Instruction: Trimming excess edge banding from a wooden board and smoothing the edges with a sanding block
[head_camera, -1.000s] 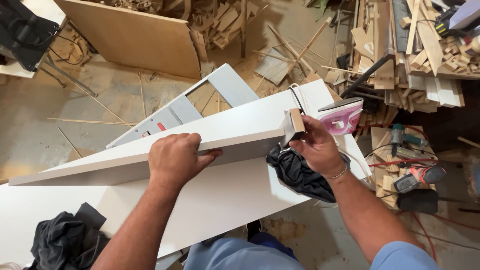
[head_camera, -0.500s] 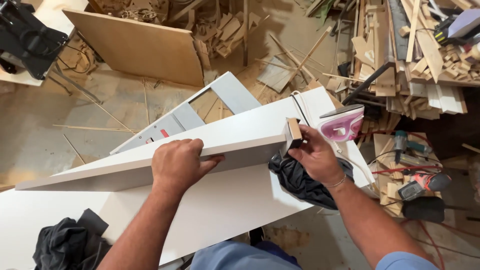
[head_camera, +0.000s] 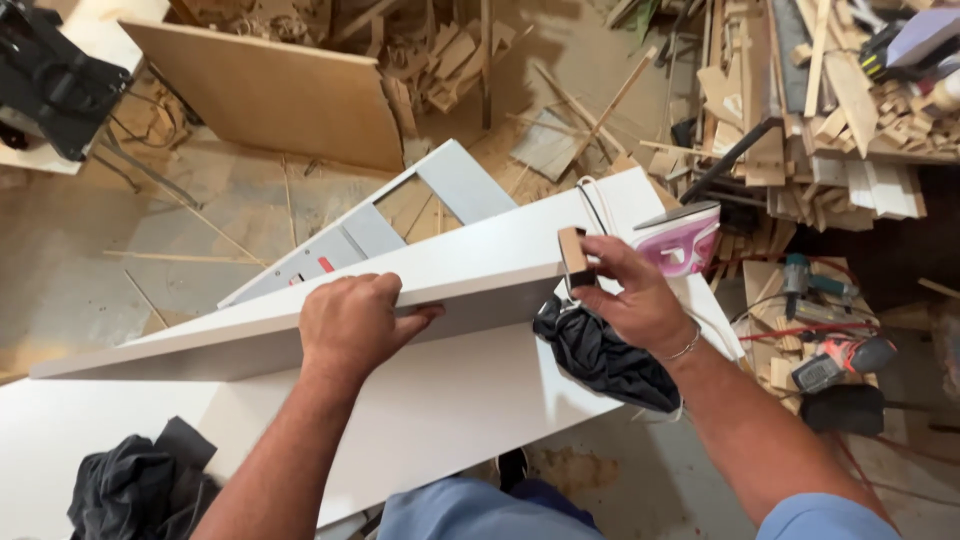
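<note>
A long white board (head_camera: 230, 325) stands on its edge across a white worktop (head_camera: 460, 400). My left hand (head_camera: 350, 325) clamps over the board's upper edge near its middle. My right hand (head_camera: 630, 295) holds a small wooden block (head_camera: 574, 256) against the board's right end. Under my right wrist lies a dark cloth (head_camera: 605, 355). A pink clothes iron (head_camera: 680, 238) rests on the worktop just beyond my right hand, with its white cord looping behind the block.
Another dark cloth (head_camera: 135, 485) lies at the worktop's near left. A grey framed panel (head_camera: 400, 215) and a plywood sheet (head_camera: 270, 95) rest on the dusty floor beyond. Wood offcuts pile up at the right, with power drills (head_camera: 835, 355) on the floor below them.
My right hand and the wooden block have slid a little along the board's right end. My left hand keeps its grip. The camera has shifted slightly.
</note>
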